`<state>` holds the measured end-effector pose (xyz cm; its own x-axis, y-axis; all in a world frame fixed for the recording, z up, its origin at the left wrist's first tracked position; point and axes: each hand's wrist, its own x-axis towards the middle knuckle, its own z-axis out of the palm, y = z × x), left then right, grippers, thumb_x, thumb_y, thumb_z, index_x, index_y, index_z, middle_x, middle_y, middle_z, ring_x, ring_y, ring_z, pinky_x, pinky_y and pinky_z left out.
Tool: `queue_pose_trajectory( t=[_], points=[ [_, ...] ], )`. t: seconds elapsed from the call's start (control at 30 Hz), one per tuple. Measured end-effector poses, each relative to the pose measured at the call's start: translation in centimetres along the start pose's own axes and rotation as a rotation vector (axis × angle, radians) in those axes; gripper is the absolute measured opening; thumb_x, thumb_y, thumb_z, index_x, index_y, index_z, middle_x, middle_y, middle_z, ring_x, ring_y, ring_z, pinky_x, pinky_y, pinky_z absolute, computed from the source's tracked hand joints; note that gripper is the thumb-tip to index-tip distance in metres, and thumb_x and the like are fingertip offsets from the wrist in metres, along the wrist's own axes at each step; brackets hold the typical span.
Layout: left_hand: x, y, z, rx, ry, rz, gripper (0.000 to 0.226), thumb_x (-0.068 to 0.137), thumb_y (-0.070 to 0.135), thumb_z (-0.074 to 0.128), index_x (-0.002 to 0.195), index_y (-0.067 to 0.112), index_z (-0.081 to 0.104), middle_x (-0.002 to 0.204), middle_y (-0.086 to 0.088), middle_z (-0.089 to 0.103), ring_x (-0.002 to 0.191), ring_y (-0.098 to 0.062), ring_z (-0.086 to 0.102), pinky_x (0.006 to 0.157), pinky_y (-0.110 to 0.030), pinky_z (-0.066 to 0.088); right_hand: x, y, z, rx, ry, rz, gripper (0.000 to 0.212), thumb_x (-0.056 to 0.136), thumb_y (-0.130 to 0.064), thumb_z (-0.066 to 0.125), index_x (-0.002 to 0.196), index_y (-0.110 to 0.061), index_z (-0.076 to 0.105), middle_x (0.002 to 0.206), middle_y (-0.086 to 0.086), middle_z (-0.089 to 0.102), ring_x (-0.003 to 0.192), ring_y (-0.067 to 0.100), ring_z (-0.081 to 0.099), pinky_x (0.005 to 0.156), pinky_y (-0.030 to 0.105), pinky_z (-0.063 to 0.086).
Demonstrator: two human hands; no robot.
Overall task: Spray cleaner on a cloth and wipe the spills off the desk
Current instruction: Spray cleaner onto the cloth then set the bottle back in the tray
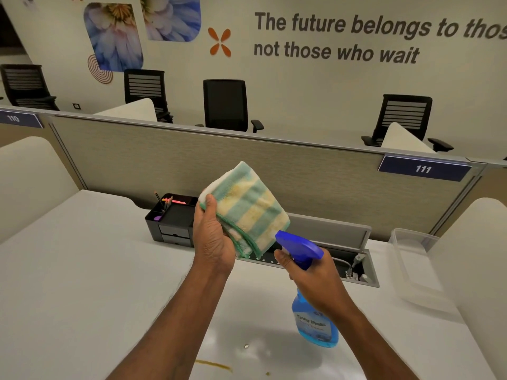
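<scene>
Cloth (248, 208) gripped folded in the left hand (212, 237) faces the spray bottle (310, 292) nozzle, right hand (315, 278) clenched round its neck, above the surface (82, 270) spills (215, 364).

The cloth (248, 208) is soft, fluffy fabric with a napped, matt pile in green and pale yellow stripes and a stitched green hem. The spray bottle (315, 322) is clear blue plastic, smooth and slightly shiny, with an opaque, glossy blue plastic trigger head. The counter (90, 283) is a smooth white surface with a soft sheen. The organizer (171, 219) is matt black plastic. The container (411, 259) is thin, translucent plastic. The partition (205, 165) looks like woven beige fabric edged with dull grey metal.
</scene>
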<state>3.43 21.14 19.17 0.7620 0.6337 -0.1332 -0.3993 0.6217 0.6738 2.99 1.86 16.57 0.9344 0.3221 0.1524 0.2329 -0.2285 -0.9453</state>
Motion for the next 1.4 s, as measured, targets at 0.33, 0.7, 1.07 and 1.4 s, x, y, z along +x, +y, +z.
queue_pose_trajectory(
  t=[0.33, 0.7, 1.07, 1.4],
  points=[
    [-1.0, -2.3, 1.0, 0.021, -0.01, -0.048, 0.037, 0.103, 0.035, 0.053, 0.136, 0.019, 0.058, 0.131, -0.01, 0.069, 0.115, -0.029, 0.069, 0.089, -0.05, 0.061, 0.4, 1.3, -2.1, 0.04, -0.022, -0.057, 0.015, 0.083, -0.039, 0.078, 0.094, -0.04, 0.067, 0.075, -0.017, 0.071, 0.07, 0.008, 0.065, 0.062, 0.017, 0.053],
    [-1.3, -4.3, 3.4, -0.138, 0.013, -0.188, 0.043, 0.103, 0.037, 0.053, 0.142, 0.019, 0.055, 0.136, -0.012, 0.066, 0.118, -0.032, 0.065, 0.084, -0.054, 0.06, 1.0, 3.3, -6.2, -0.033, 0.038, -0.076, 0.015, 0.084, -0.046, 0.076, 0.091, -0.051, 0.065, 0.069, -0.003, 0.062, 0.059, 0.007, 0.056, 0.055, 0.02, 0.049],
    [-2.3, -6.1, 5.2, -0.135, 0.028, -0.215, 0.042, 0.102, 0.035, 0.054, 0.141, 0.019, 0.056, 0.139, -0.012, 0.064, 0.124, -0.034, 0.062, 0.105, -0.066, 0.045, 1.5, 3.7, -10.3, 0.065, 0.082, -0.023, 0.019, 0.077, -0.051, 0.076, 0.085, -0.035, 0.069, 0.063, 0.003, 0.065, 0.057, 0.008, 0.061, 0.056, 0.016, 0.052],
    [-4.2, -9.9, 5.0, 0.038, -0.071, -0.176, 0.046, 0.102, 0.039, 0.052, 0.144, 0.019, 0.054, 0.141, -0.01, 0.064, 0.124, -0.029, 0.063, 0.096, -0.055, 0.057, 5.3, 5.2, -19.6, 0.299, 0.7, -0.1, 0.019, 0.087, -0.036, 0.077, 0.086, -0.023, 0.064, 0.063, -0.005, 0.062, 0.06, 0.009, 0.064, 0.061, 0.025, 0.056]
  ],
)
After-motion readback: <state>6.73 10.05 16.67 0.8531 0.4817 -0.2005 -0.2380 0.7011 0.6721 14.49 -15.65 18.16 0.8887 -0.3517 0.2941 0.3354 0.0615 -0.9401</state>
